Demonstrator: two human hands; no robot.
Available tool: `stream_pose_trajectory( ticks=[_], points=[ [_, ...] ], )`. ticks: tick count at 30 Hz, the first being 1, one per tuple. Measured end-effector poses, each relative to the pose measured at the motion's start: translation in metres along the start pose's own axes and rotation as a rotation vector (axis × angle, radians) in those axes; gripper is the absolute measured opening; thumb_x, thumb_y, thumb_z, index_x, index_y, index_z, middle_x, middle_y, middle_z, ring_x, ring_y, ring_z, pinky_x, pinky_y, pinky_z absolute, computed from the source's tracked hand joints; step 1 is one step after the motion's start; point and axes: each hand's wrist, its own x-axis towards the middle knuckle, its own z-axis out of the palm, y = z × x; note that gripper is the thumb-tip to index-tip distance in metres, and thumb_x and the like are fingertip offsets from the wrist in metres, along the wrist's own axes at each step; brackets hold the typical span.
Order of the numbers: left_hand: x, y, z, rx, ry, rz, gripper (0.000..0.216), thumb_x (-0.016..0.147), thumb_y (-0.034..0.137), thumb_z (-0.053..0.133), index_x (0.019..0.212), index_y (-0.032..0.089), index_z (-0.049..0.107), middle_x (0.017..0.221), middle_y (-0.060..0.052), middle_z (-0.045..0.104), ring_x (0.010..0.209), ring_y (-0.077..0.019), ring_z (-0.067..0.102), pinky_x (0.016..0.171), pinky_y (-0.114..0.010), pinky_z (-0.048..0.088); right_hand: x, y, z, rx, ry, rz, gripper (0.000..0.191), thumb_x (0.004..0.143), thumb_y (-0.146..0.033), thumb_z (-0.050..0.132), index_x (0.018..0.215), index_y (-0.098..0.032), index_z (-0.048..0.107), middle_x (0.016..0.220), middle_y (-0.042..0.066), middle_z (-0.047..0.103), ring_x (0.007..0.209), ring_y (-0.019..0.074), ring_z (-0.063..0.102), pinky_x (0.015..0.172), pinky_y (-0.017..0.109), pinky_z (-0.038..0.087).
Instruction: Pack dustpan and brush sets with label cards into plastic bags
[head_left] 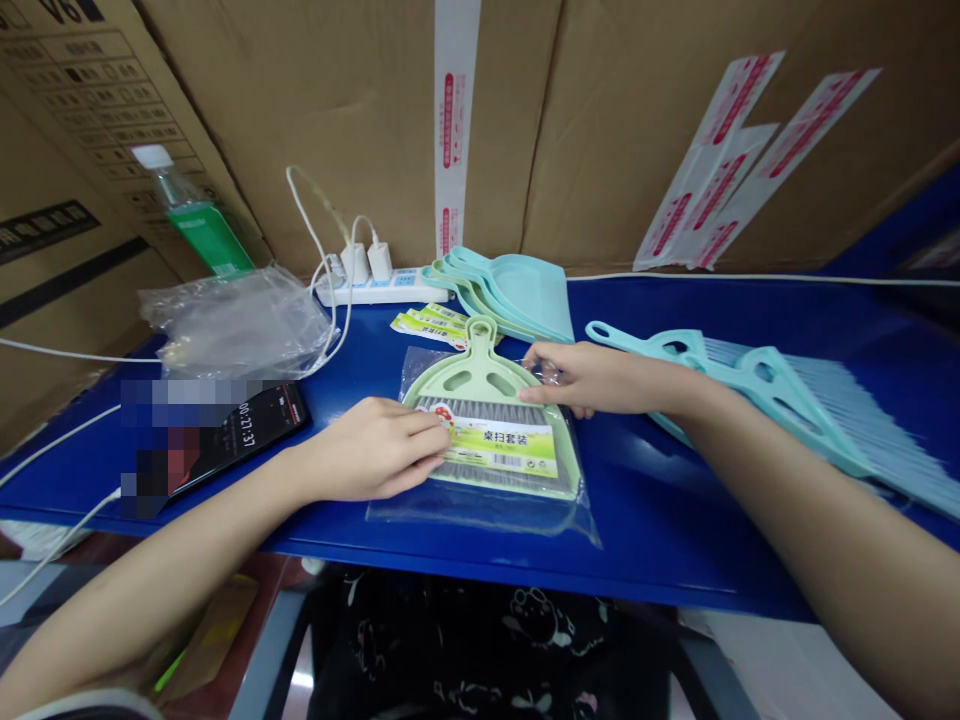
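Note:
A light green dustpan [484, 343] with a grey-bristled brush [517, 412] on it lies in a clear plastic bag [480, 512] before me. A yellow-green label card [517, 447] with printed characters covers part of the bristles. My left hand [390, 445] is closed at the card's left end, fingertips pressing on it; the thumb's exact grip is hidden. At the upper right of the set, my right hand [574, 378] grips the bag's edge beside the dustpan, thumb on top and fingers around the side.
Stacked dustpans [529, 290] and more label cards [431, 322] lie behind. Blue brushes [795, 400] are at right. At left are plastic bags [240, 325], a phone [247, 435], a bottle [202, 230] and a power strip [390, 288] with cables. Cardboard [360, 100] walls the blue table [337, 535].

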Motion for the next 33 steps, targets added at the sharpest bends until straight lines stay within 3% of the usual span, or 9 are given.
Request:
stream_pose_trajectory(
  ticks=[7, 13, 33],
  points=[
    [-0.0020, -0.0024, -0.0032, -0.029, -0.057, -0.006, 0.027, 0.098, 0.024, 0.036, 0.085, 0.019, 0.059, 0.076, 0.000, 0.064, 0.060, -0.0116, 0.056, 0.056, -0.025, 0.042, 0.0007, 0.0036, 0.0000, -0.002, 0.000, -0.018, 0.066, 0.073, -0.075, 0.053, 0.108, -0.020, 0.049, 0.077, 0.003, 0.062, 0.054, 0.0159, 0.059, 0.053, 0.030, 0.047],
    [0.0002, -0.0015, -0.0021, 0.014, 0.001, 0.007, 0.032, 0.100, 0.023, 0.032, 0.084, 0.018, 0.060, 0.075, 0.000, 0.064, 0.059, -0.0115, 0.056, 0.056, -0.025, 0.042, -0.0009, -0.0008, 0.0007, -0.015, 0.000, 0.015, 0.066, 0.073, -0.070, 0.056, 0.111, -0.016, 0.049, 0.077, 0.004, 0.063, 0.056, 0.0169, 0.060, 0.055, 0.031, 0.047],
    [0.0000, 0.0013, 0.0032, 0.002, 0.018, -0.074, 0.030, 0.101, 0.026, 0.034, 0.080, 0.018, 0.055, 0.073, 0.001, 0.065, 0.055, -0.0107, 0.056, 0.055, -0.023, 0.041, -0.0022, -0.0037, -0.0010, -0.012, -0.003, 0.010, 0.064, 0.073, -0.072, 0.056, 0.108, -0.019, 0.048, 0.070, 0.000, 0.059, 0.055, 0.0169, 0.059, 0.054, 0.030, 0.046]
  ],
)
